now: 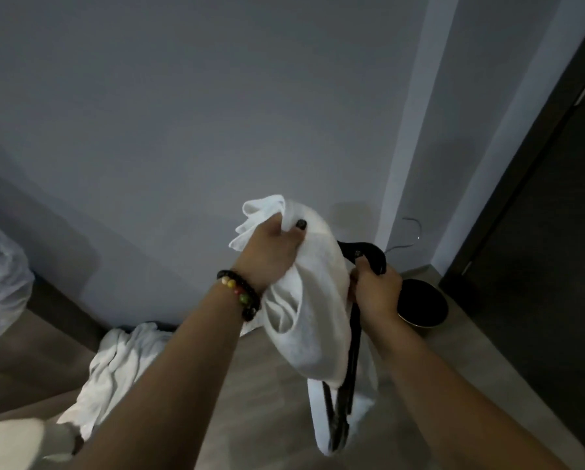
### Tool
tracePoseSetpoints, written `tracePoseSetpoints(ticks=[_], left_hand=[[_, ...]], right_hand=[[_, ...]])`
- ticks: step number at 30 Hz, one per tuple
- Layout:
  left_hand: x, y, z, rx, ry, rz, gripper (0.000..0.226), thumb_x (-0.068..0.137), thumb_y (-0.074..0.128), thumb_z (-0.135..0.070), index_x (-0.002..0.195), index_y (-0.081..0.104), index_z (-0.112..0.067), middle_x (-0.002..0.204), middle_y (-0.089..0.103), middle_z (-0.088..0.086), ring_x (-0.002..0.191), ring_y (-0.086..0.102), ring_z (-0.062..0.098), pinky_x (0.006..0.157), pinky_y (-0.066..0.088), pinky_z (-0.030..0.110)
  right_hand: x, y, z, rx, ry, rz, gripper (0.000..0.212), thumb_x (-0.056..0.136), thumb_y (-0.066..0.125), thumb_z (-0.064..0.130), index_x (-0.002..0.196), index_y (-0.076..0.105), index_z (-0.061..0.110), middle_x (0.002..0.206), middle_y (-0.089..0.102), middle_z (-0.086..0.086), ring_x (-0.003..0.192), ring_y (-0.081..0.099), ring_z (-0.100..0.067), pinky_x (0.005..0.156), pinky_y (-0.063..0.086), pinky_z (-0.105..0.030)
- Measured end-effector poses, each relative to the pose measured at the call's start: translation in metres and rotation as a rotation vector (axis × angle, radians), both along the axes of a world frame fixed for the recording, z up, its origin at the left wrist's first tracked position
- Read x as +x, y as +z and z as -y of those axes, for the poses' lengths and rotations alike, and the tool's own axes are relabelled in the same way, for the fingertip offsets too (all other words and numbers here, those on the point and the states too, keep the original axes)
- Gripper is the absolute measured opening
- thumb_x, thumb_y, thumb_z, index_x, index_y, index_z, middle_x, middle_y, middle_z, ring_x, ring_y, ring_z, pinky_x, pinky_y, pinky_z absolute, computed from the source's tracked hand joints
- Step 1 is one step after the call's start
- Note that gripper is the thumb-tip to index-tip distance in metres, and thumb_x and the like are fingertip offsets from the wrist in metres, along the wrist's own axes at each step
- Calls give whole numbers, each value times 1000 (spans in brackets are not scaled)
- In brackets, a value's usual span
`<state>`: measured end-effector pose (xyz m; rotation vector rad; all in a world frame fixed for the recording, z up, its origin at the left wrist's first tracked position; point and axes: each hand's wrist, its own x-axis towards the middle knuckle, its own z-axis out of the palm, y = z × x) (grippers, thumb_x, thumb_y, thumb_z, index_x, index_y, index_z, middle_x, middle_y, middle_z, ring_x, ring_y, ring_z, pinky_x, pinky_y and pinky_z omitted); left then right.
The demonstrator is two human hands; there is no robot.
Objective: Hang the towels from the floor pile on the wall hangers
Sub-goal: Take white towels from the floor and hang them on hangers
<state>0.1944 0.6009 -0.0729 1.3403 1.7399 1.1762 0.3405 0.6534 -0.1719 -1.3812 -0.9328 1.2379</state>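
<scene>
Left hand (267, 256) grips white towel (313, 300), which half hides the black hanger (353, 337) right hand (375, 293) clasps.

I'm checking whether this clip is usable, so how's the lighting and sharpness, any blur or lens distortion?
Head view: dim, greyish light, soft throughout; the white towel is brightest, slightly washed out. Left hand and right hand look mildly blurred. Wide-angle bending curves the dark door and wall edges. A faint shadow falls on the wall.
</scene>
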Motion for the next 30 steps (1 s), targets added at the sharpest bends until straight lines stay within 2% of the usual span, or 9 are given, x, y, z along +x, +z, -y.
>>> tracePoseSetpoints(ticks=[3,5,8,10,14,18,21,25,30], left_hand=[[2,17,-20,-96,24,-475,22,98,46,-19,103,62,-4,98,66,18,92,61,33,74,43,34],[6,22,-25,-127,-49,-562,25,100,41,-22,101,58,-4,99,65,19,94,60,34,70,37,29],[10,26,-29,-104,-70,-433,30,101,40,-25,74,50,-16,74,57,5,71,53,22,58,34,24],[10,31,-34,-46,-80,-378,32,100,42,-25,71,49,-15,68,53,-1,61,49,13,52,36,18],[2,45,-42,0,-76,-220,31,100,46,-21,92,62,5,79,60,9,71,56,17,63,45,25],[-15,59,-48,-1,25,-166,31,98,52,-27,100,67,0,85,63,5,72,56,13,57,43,11],[-39,66,-45,2,77,-168,24,97,54,-24,103,69,-6,93,66,4,80,59,14,70,47,21],[-90,56,-19,-35,175,-64,14,97,55,-22,99,69,-19,94,69,-2,83,63,13,74,49,25],[-143,2,20,-123,301,23,14,98,53,-18,98,67,-18,100,69,4,87,63,18,78,49,29]], right_hand=[[-6,14,0,-21,-5,-351,35,95,55,11,61,46,8,53,46,-6,33,36,-13,37,28,-20],[-10,18,-1,-2,36,-440,34,95,54,12,63,45,7,51,45,-6,32,33,-13,37,26,-20],[-11,16,-8,-21,8,-468,34,95,56,16,64,46,8,49,43,-6,34,32,-15,37,26,-20],[-7,9,-14,-75,-73,-525,31,95,56,15,65,47,9,52,46,-6,35,34,-14,37,27,-19],[1,-10,-16,-148,-174,-575,28,96,56,16,69,48,9,54,46,-3,36,37,-12,40,31,-22],[2,-25,-16,-147,-191,-454,34,96,56,18,64,48,8,53,46,-6,35,41,-12,42,37,-24],[2,-25,-25,-108,-192,-410,28,95,55,16,68,50,10,55,48,-5,37,42,-12,43,36,-25],[7,-18,-45,-31,-148,-279,28,94,54,11,66,50,12,56,51,-6,39,43,-13,42,35,-24],[2,6,-74,8,-8,-31,26,93,55,14,67,54,12,59,56,-6,45,49,-17,47,40,-28]])
